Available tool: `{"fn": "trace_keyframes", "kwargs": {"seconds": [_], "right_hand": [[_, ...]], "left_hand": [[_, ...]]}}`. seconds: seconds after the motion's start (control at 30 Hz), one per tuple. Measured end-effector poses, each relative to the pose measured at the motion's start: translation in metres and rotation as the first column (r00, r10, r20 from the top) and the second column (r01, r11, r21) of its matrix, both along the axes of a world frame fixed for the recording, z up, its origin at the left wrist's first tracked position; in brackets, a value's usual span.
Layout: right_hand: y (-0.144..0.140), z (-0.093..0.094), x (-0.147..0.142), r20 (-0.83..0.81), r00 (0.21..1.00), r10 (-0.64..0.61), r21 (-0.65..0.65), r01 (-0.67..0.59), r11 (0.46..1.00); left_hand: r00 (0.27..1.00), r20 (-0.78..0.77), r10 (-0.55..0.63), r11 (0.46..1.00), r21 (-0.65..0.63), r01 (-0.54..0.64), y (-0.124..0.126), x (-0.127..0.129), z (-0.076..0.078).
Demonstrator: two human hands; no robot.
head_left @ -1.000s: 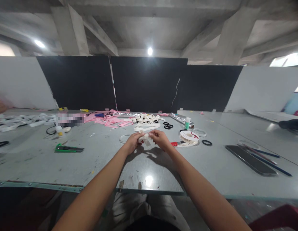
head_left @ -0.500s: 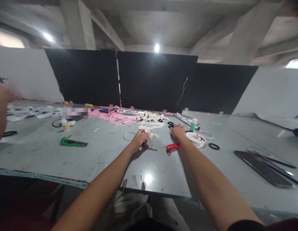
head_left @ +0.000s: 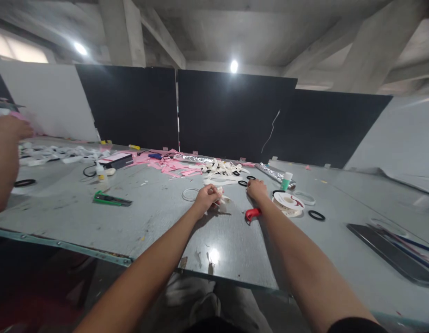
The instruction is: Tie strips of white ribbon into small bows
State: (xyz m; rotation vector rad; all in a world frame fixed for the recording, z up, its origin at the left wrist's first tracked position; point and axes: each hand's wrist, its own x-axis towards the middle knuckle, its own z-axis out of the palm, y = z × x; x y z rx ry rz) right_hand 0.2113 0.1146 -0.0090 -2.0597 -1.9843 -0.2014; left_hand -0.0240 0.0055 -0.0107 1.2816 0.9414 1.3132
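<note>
In our left hand [head_left: 205, 201] we pinch a small bunch of cream ribbon [head_left: 220, 190], thumb and fingers closed around it just above the table [head_left: 159, 231], with loose ends sticking out on the right. Our right hand [head_left: 257, 189] reaches palm down to the tabletop, its fingers beside two black rings [head_left: 242, 183]; we cannot tell how far its grip is spread or whether it has hold of one. Just below the right wrist lies a red handle [head_left: 252, 213], partly hidden by the forearm, and right of it a ribbon spool [head_left: 289, 200] near a green glue stick [head_left: 286, 181]. A pale ring [head_left: 190, 194] lies left of our bunch, a heap of cream strips [head_left: 221, 167] beyond it. Farther left we see a green cutter [head_left: 112, 199] and, at the edge, another person's hand [head_left: 11, 128].
</note>
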Motion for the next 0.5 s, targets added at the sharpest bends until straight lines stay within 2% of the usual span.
{"fn": "trace_keyframes", "kwargs": {"seconds": [0.2,0.33,0.5], "right_hand": [[0.007,0.004,-0.009,0.001,0.99,0.142,-0.112,-0.141,0.984],[0.01,0.005,-0.014,-0.012,0.993,0.121,-0.141,-0.122,0.982],[0.005,0.01,-0.017,-0.079,0.992,0.101,-0.072,-0.106,0.992]], "left_hand": [[0.998,-0.057,-0.021,1.0,-0.007,0.02,0.0,-0.001,0.0],[0.997,-0.067,-0.03,0.999,-0.021,0.029,0.0,0.001,0.0],[0.997,-0.043,-0.069,0.997,-0.049,0.067,0.001,0.002,-0.001]]}}
